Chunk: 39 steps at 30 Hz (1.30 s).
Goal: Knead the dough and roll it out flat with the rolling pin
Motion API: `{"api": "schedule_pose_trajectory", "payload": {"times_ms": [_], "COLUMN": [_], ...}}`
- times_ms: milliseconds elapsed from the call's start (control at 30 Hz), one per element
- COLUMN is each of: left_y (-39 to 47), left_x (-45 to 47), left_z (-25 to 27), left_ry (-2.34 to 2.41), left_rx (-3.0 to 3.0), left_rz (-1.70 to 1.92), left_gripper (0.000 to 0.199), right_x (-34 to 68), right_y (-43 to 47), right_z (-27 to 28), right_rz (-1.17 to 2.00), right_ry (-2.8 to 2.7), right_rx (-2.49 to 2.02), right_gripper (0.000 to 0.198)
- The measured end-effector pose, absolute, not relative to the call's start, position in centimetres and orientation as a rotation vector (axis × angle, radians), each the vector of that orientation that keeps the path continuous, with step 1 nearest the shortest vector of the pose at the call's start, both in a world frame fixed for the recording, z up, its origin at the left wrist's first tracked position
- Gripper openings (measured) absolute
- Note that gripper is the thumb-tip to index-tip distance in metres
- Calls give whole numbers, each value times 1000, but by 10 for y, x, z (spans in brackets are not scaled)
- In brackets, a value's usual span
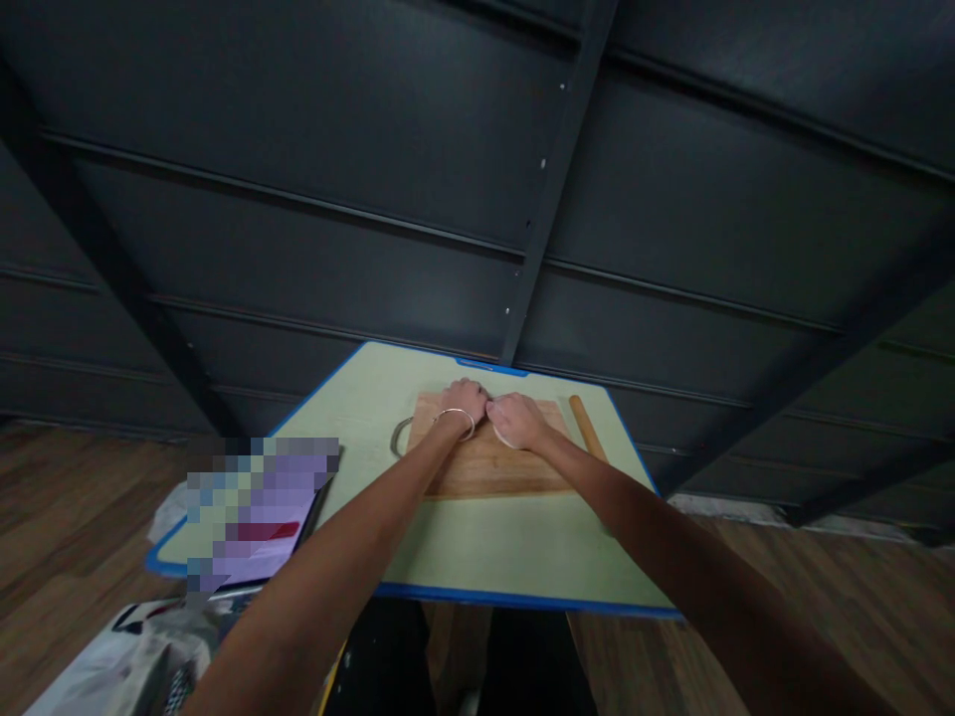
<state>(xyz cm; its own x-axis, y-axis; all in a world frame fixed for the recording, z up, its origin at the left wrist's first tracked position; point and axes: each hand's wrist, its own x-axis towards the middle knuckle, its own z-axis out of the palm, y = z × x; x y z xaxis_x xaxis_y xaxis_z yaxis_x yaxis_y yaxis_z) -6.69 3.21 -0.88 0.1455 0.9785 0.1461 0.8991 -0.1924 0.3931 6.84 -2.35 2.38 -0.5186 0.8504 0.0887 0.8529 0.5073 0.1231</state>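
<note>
Both my hands meet over a wooden board that lies on a small pale-green table. My right hand is closed, with fingers curled on a white piece of dough; only its edge shows beneath the hand. Right beside it, my left hand is curled with its fingertips against the right hand's thumb side, and a silvery bracelet circles its wrist. Whatever lies under the left fingers is hidden. A wooden rolling pin rests to the right of the board, partly behind my right forearm.
The pale-green table has a blue rim. A grey loop sticks out at the board's left. On the table's left lies a tablet, partly blurred. Bags stand below left. A dark panelled wall rises behind the table.
</note>
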Motion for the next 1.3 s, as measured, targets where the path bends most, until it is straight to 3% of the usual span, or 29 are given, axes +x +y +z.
{"api": "schedule_pose_trajectory", "payload": {"times_ms": [267, 400, 500, 600, 700, 800, 1033, 1167, 1300], "left_y": [30, 28, 27, 29, 30, 30, 25, 23, 21], "left_x": [-68, -68, -67, -66, -65, -65, -67, -68, -68], "left_z": [-9, -7, -6, -6, -6, -6, -6, -6, -3], "left_ry": [1888, 1902, 1905, 1899, 1898, 1885, 1884, 1900, 1892], "left_rx": [2282, 2253, 2231, 2194, 2176, 2185, 2221, 2232, 2230], "left_rz": [494, 519, 543, 543, 549, 548, 572, 574, 543], "left_gripper": [39, 38, 37, 35, 35, 35, 35, 40, 39], "right_x": [83, 95, 104, 108, 102, 89, 75, 83, 89], "right_y": [-18, -30, -48, -66, -79, -85, -72, -57, -57], "right_z": [25, 36, 40, 40, 38, 32, 8, 3, 10], "right_rz": [-145, -206, -186, -32, 69, 37, -214, -104, 243], "right_ry": [-2728, -2785, -2648, -2633, -2665, -2670, -2346, -2138, -1930], "right_rx": [-1216, -1363, -1672, -1684, -1595, -1563, -1687, -1686, -1416], "right_gripper": [32, 34, 51, 77, 81, 77, 45, 28, 17]}}
